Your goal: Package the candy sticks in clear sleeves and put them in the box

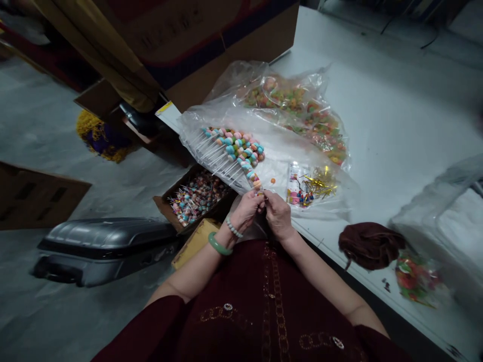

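My left hand [247,210], with a beaded bracelet and a green bangle on its wrist, is closed in a pinch. Fingertip to fingertip with it, my right hand [278,213] pinches too. What lies between them is small and mostly hidden; clear plastic shows around and below the fingers. Just beyond my fingertips, several candy skewers [237,148] in pink, blue, white and orange lie with white sticks pointing left. A loose orange candy [272,180] rests on the plastic sheet [279,163]. Gold twist ties [322,185] lie on a printed packet [294,183] to the right.
A large clear bag of gummy candies [294,100] lies at the back of the white table [377,100]. Left below stands a box of finished-looking skewers [198,196]. A grey suitcase [109,246], a big carton [234,45] and a brown cloth [370,245] surround the workplace.
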Available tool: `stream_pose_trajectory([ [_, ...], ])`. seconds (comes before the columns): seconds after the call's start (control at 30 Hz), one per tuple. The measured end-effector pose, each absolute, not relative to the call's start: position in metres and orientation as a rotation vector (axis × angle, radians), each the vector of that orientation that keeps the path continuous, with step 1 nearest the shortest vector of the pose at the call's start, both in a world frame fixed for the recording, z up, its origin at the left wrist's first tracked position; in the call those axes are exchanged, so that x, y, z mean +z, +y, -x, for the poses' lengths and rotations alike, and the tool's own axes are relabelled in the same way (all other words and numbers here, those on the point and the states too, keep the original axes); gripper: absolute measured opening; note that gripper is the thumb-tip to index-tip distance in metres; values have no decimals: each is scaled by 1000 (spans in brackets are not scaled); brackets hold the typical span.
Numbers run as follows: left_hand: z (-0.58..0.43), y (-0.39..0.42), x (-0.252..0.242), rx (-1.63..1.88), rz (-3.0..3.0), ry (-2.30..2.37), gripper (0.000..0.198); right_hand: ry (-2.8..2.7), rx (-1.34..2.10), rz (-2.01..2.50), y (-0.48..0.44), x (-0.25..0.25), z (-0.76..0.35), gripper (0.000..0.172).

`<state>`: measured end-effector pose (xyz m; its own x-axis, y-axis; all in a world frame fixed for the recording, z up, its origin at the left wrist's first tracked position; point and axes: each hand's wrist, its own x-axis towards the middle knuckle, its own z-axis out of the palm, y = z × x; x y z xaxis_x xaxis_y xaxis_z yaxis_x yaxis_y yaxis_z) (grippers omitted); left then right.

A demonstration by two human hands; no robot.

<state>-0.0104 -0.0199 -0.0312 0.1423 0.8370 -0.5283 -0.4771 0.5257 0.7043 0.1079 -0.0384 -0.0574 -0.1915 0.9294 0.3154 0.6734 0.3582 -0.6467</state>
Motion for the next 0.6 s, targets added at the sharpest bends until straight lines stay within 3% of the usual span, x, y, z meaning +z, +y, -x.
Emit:
stream_pose_trajectory([
  [0.17, 22, -19, -21, 904, -292, 873, 26, -2148, 49, 1374, -42, -60, -111, 33],
  [0.23, 25, -18, -24, 878, -202, 876, 18, -2236, 59, 1296, -47, -62, -111, 33],
  [0.5, 6, -19, -37, 964, -149, 1022, 27, -2274, -20, 1310, -61, -42, -103, 29],
  [0.6, 1, -21, -32, 943, -109, 924, 23, -2175, 180, 1424, -54, -31, -100, 22],
])
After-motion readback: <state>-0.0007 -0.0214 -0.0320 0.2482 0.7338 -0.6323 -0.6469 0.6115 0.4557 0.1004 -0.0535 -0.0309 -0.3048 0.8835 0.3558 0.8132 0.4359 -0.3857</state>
